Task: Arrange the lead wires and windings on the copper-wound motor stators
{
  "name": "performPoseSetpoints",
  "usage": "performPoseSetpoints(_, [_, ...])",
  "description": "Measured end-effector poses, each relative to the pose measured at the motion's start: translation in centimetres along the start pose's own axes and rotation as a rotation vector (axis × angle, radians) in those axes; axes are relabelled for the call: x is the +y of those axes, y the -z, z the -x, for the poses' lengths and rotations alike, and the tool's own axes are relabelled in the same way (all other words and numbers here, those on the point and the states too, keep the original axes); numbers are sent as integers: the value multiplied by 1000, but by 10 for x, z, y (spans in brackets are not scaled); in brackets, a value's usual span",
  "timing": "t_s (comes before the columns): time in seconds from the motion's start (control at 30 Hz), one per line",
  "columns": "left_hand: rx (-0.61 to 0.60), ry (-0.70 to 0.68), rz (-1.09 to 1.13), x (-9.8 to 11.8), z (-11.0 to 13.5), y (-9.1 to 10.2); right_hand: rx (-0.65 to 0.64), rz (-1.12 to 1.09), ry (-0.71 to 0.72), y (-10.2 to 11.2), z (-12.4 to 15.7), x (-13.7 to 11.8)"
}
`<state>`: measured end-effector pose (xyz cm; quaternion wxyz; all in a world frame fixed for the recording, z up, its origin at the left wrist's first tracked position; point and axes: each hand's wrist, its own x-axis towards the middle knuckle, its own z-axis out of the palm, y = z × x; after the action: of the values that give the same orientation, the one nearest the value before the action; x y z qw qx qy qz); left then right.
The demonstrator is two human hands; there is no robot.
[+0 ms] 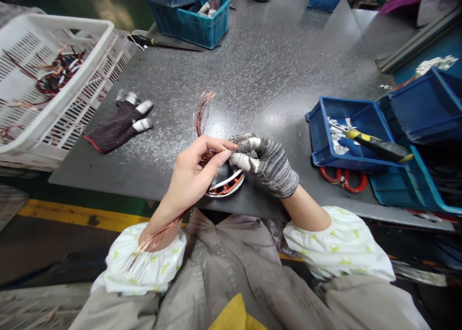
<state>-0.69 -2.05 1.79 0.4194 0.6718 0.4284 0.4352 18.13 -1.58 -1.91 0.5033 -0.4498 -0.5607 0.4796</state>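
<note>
My bare left hand (197, 171) is closed in a pinch on a bundle of copper wire (202, 111) that sticks up from a round motor stator (227, 184) at the near edge of the grey table (267, 65). Loose ends of the wire trail down over my left wrist. My right hand (265, 161), in a grey knit glove with taped fingertips, is closed on the same wire and a white sleeve right beside the left fingers. The stator is mostly hidden under both hands.
A spare dark glove (121, 123) lies left. A white slotted crate (43, 80) with wire coils stands far left. Blue bins (346, 133) on the right hold paper slips and a yellow-handled tool (375, 145); red-handled pliers (342, 180) lie beneath. A teal bin (193, 19) and screwdriver (162, 44) sit behind.
</note>
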Motion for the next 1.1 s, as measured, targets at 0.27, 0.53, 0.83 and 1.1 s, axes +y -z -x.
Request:
performPoseSetpoints(0.27, [6, -22, 17, 3, 0, -2, -1, -34, 9, 0, 0, 0])
performPoseSetpoints(0.53, [-1, -27, 15, 2, -1, -1, 0, 1, -3, 1, 0, -2])
performPoseSetpoints(0.83, [13, -43, -25, 0, -1, -2, -9, -14, 11, -1, 0, 2])
performPoseSetpoints(1.1, [-24, -38, -134, 11, -3, 31, 206, 114, 181, 36, 6, -14])
